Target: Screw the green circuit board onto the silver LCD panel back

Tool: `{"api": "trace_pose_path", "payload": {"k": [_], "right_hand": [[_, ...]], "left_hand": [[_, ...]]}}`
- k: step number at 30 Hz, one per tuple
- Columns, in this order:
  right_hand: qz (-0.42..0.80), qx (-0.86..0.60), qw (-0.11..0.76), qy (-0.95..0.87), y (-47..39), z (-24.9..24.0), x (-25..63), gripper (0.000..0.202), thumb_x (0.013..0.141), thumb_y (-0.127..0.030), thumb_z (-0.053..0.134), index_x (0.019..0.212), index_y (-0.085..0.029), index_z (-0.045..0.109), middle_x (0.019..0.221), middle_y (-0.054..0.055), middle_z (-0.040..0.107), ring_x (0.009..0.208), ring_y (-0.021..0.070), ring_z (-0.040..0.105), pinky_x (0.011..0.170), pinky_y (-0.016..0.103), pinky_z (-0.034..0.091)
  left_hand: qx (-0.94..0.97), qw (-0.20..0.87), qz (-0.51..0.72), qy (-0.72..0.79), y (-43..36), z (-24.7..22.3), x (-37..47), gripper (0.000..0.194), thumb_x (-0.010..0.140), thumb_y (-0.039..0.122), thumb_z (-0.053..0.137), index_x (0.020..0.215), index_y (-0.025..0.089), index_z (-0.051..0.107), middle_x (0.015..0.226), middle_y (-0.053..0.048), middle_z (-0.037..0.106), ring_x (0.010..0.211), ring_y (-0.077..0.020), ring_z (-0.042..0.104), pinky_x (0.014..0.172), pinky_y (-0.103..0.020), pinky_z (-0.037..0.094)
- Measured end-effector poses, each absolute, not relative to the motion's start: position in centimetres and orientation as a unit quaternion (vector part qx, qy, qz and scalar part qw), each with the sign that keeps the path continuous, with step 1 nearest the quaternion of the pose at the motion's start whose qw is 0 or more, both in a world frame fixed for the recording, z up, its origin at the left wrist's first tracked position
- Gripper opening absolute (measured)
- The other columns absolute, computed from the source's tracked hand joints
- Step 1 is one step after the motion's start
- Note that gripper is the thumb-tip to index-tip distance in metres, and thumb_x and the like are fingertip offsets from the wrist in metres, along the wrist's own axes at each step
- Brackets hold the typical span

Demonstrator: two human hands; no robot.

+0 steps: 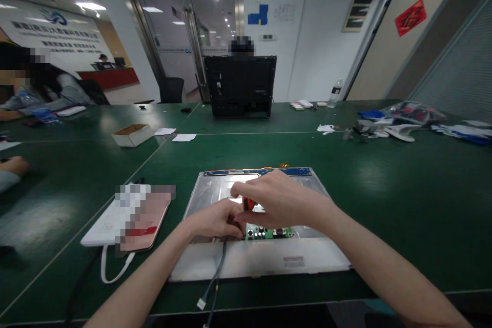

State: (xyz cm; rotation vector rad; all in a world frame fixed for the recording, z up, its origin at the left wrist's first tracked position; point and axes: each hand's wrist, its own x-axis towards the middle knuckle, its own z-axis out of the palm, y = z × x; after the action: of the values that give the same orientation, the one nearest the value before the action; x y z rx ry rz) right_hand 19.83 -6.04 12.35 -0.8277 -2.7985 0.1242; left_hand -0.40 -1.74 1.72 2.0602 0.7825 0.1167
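Note:
A flat silver display panel [323, 253] lies on the green table in front of me. A green circuit board [265, 232] sits on its middle, partly covered by my hands. My right hand [279, 197] is closed around a screwdriver with a red and black handle [248, 204]; its tip is hidden. Beside it, my left hand [221, 220] is closed, fingertips at the board's left edge; what they pinch, if anything, is hidden. Dark cables [220, 266] with a white connector run from below the left hand over the panel's front edge. A blue strip board [303, 171] lines the panel's far edge.
Left of the panel lie a white power bank [102, 223] and a pink phone [148, 233], with a white cable. Farther off are an open box [133, 136], a black monitor [241, 87], a bottle [335, 93] and loose parts [384, 128]. Another person's hand [14, 165] rests at left.

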Motion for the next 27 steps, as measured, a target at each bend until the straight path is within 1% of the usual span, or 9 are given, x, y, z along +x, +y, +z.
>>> {"api": "trace_pose_path", "payload": {"k": [2, 4, 8, 13, 15, 19, 23, 27], "right_hand": [[0.035, -0.279, 0.110, -0.953, -5.90, 12.20, 19.84, 0.018, 0.090, -0.035, 0.051, 0.101, -0.020, 0.052, 0.077, 0.001, 0.066, 0.060, 0.0106, 0.052, 0.053, 0.025, 0.022], [0.026, -0.277, 0.106, -0.955, -5.85, 12.14, 19.83, 0.017, 0.091, -0.035, 0.049, 0.098, -0.020, 0.054, 0.074, 0.000, 0.065, 0.059, 0.0102, 0.050, 0.053, 0.025, 0.022], [0.022, -0.283, 0.109, -0.953, -5.99, 12.20, 19.73, 0.013, 0.089, -0.028, 0.048, 0.097, -0.019, 0.054, 0.073, 0.000, 0.065, 0.057, 0.0104, 0.049, 0.052, 0.025, 0.022], [0.051, -0.295, 0.095, -0.949, -6.28, 12.63, 19.65, 0.027, 0.082, -0.022, 0.053, 0.108, -0.019, 0.049, 0.084, 0.002, 0.067, 0.062, 0.0123, 0.052, 0.052, 0.025, 0.025], [0.061, -0.290, 0.089, -0.951, -6.34, 12.78, 19.68, 0.028, 0.081, -0.021, 0.053, 0.108, -0.018, 0.048, 0.086, 0.002, 0.067, 0.064, 0.0129, 0.053, 0.052, 0.025, 0.026], [0.053, -0.283, 0.101, -0.952, -6.24, 12.70, 19.78, 0.019, 0.085, -0.026, 0.053, 0.103, -0.019, 0.050, 0.082, 0.001, 0.066, 0.064, 0.0130, 0.053, 0.052, 0.025, 0.025], [0.039, -0.277, 0.107, -0.954, -5.96, 12.35, 19.84, 0.019, 0.090, -0.036, 0.052, 0.098, -0.019, 0.053, 0.076, 0.000, 0.065, 0.060, 0.0109, 0.051, 0.052, 0.025, 0.024], [0.029, -0.280, 0.103, -0.954, -5.92, 12.25, 19.81, 0.015, 0.091, -0.031, 0.050, 0.097, -0.019, 0.054, 0.073, 0.000, 0.065, 0.057, 0.0099, 0.048, 0.052, 0.025, 0.022]], "left_hand": [[0.834, 0.452, 0.050, 0.313, -1.72, 1.60, -0.44, 0.012, 0.071, 0.025, 0.070, 0.079, 0.016, 0.070, 0.074, 0.000, 0.065, 0.070, -0.0147, 0.058, 0.062, -0.023, 0.044], [0.832, 0.458, 0.043, 0.310, -1.71, 1.56, -0.45, 0.011, 0.072, 0.025, 0.069, 0.079, 0.016, 0.070, 0.076, -0.001, 0.066, 0.071, -0.0149, 0.059, 0.063, -0.023, 0.044], [0.829, 0.463, 0.033, 0.312, -1.78, 1.70, -0.39, 0.009, 0.072, 0.023, 0.069, 0.078, 0.017, 0.070, 0.074, -0.001, 0.067, 0.069, -0.0144, 0.059, 0.061, -0.022, 0.044], [0.830, 0.453, 0.034, 0.323, -1.84, 1.94, -0.34, 0.011, 0.071, 0.025, 0.071, 0.078, 0.017, 0.071, 0.070, 0.000, 0.065, 0.066, -0.0133, 0.057, 0.059, -0.022, 0.042], [0.828, 0.459, 0.031, 0.319, -1.81, 1.96, -0.34, 0.011, 0.072, 0.026, 0.070, 0.078, 0.017, 0.071, 0.070, 0.000, 0.065, 0.065, -0.0129, 0.056, 0.059, -0.022, 0.042], [0.826, 0.465, 0.033, 0.317, -1.77, 1.88, -0.35, 0.009, 0.071, 0.023, 0.070, 0.078, 0.017, 0.071, 0.068, 0.001, 0.064, 0.063, -0.0128, 0.055, 0.057, -0.022, 0.041], [0.830, 0.457, 0.049, 0.317, -1.80, 1.74, -0.38, 0.009, 0.070, 0.023, 0.070, 0.077, 0.016, 0.069, 0.073, 0.000, 0.065, 0.069, -0.0146, 0.058, 0.061, -0.023, 0.043], [0.823, 0.476, 0.035, 0.308, -1.80, 1.68, -0.38, 0.009, 0.072, 0.022, 0.068, 0.078, 0.016, 0.069, 0.074, -0.001, 0.067, 0.067, -0.0141, 0.058, 0.060, -0.023, 0.043]]}}
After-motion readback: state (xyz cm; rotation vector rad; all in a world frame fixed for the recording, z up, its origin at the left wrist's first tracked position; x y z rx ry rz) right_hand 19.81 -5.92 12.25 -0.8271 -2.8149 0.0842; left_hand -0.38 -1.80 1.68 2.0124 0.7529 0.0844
